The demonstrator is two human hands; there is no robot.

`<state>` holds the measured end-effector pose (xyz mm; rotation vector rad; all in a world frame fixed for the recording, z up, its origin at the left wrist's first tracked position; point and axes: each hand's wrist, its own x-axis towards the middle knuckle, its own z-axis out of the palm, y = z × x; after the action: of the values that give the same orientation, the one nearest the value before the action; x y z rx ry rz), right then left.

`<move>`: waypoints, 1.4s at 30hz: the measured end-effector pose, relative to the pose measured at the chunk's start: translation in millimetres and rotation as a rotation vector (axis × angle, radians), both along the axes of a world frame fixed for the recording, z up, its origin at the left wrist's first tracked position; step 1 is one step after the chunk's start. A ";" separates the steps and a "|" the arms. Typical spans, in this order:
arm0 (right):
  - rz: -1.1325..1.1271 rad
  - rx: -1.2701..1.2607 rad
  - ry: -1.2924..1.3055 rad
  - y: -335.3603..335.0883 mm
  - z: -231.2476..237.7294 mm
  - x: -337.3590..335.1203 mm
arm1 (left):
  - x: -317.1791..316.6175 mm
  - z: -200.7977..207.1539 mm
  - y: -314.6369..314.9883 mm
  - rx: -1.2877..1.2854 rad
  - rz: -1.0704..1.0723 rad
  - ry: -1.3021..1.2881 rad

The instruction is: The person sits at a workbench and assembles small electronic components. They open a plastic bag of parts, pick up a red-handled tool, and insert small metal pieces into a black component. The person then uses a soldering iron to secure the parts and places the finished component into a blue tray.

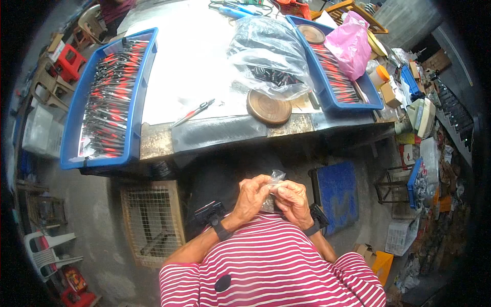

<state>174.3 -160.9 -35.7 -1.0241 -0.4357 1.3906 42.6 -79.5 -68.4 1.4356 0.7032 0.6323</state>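
Close to my body, below the table's front edge, both hands meet around a small clear plastic bag [277,175]. My left hand [251,193] pinches it from one side. The fingers of my right hand [291,196] are closed on it from the other side. What the bag holds, if anything, is too small to make out. On the table ahead lies a single red, black and silver pen [193,112]. Right of it is a round wooden disc [269,107], beside a large clear bag [270,56] of small black parts.
A blue tray [134,138] full of red-and-black pens stands at the table's left end. Another blue tray [337,106] on the right holds more pens and a pink bag [350,43]. Below are a wire-mesh wooden crate [153,217] and a blue panel [337,197].
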 end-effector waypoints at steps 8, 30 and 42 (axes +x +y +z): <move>0.096 0.010 0.109 -2.5 -3.7 9.1 | -21.8 -3.5 5.1 -0.707 -0.244 -0.395; 0.074 -0.040 0.465 10.0 -15.2 14.0 | -17.6 1.3 2.1 -0.340 -0.072 -0.243; 0.042 -0.023 0.701 6.3 -20.4 15.3 | -10.1 8.6 6.2 -0.335 0.104 -0.204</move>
<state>189.6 -154.6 -56.1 -0.4896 0.0799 1.6859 32.6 -73.2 -59.8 1.0156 0.6883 0.6949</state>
